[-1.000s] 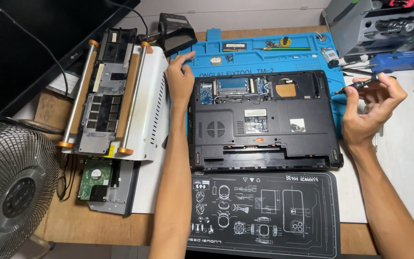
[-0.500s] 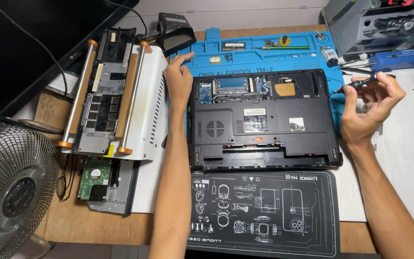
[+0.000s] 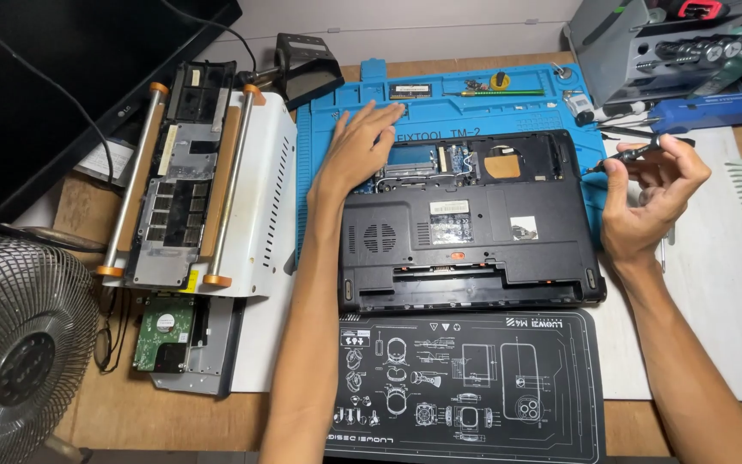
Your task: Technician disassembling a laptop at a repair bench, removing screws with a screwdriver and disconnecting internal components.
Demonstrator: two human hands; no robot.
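Black mat: a black rectangular work mat printed with white diagrams (image 3: 465,387) lies nearest the person, just in front of the laptop
Laptop: an upturned black plastic laptop base with its rear covers off (image 3: 465,232) sits on a blue silicone repair mat (image 3: 328,137), circuit boards and a copper patch showing in the far half
Left hand: the left hand (image 3: 355,150) lies flat, fingers spread and holding nothing, on the laptop's far left corner; half a second ago it sat a little nearer the edge, so it has slid inward onto the open bay
Right hand: the right hand (image 3: 650,193) is pinched shut on a slim dark screwdriver (image 3: 624,157), its tip pointing toward the laptop's right edge; it is lower and closer to the casing than a second ago
Meaning: judging by this, the left hand now steadies the casing while the tool comes in
Left side: a white metal frame with orange-tipped rods (image 3: 195,185), a green hard drive (image 3: 163,331), a wire fan (image 3: 19,344)
Far: a grey tool case (image 3: 646,43)
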